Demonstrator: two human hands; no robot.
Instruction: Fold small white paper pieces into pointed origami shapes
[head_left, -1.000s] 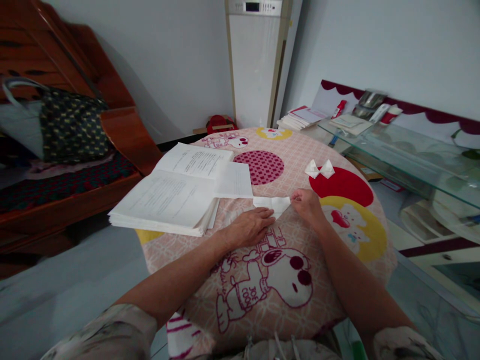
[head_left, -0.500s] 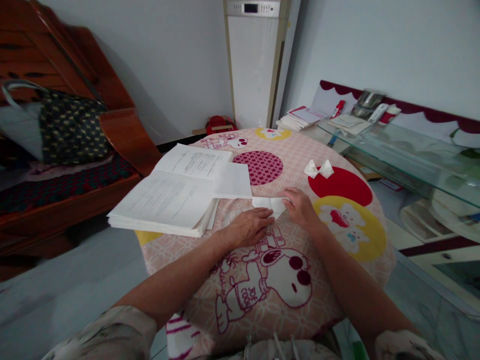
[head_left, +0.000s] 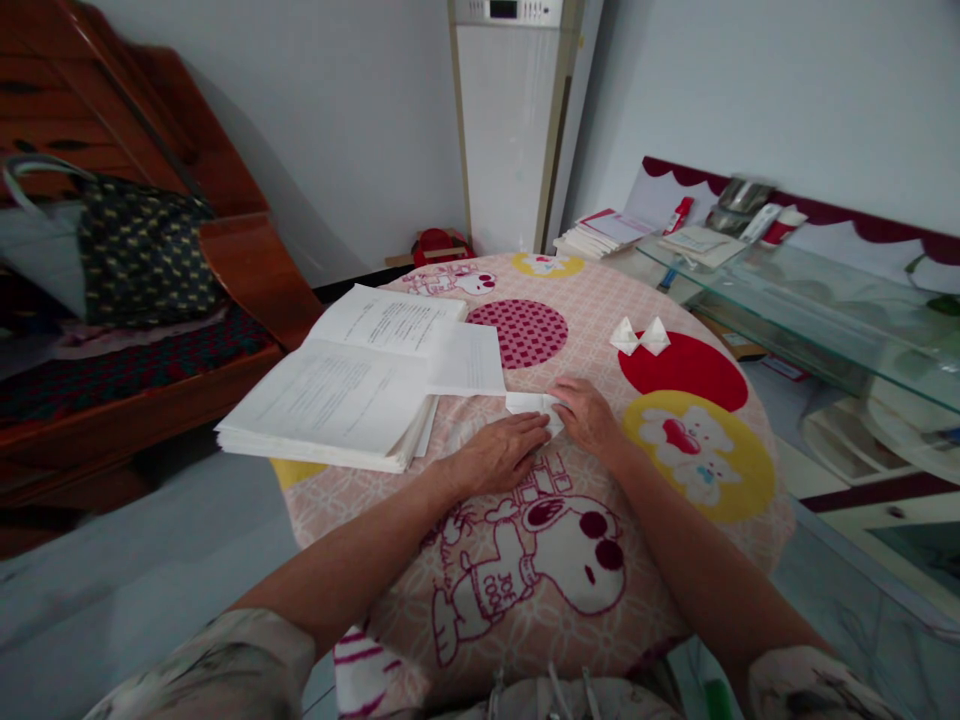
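A small piece of folded white paper lies on the tablecloth in front of me, its right part covered by fingers. My left hand rests over its lower edge, fingers stretched out and lying flat. From the right, my right hand grips the paper's right side, with thumb and fingertips close together on it. Two small folded white paper shapes stand side by side farther back on the right. A thick stack of printed sheets lies to the left, with a loose sheet overlapping its right edge.
The round table has a patterned pink tablecloth. Right of it stands a glass shelf with papers and containers. A wooden bench with a dotted bag is on the left. A tall white cabinet-like unit stands behind.
My right hand has moved slightly left, bringing the paper's right side inward. Less of the paper shows now. My left hand stays almost where it was.
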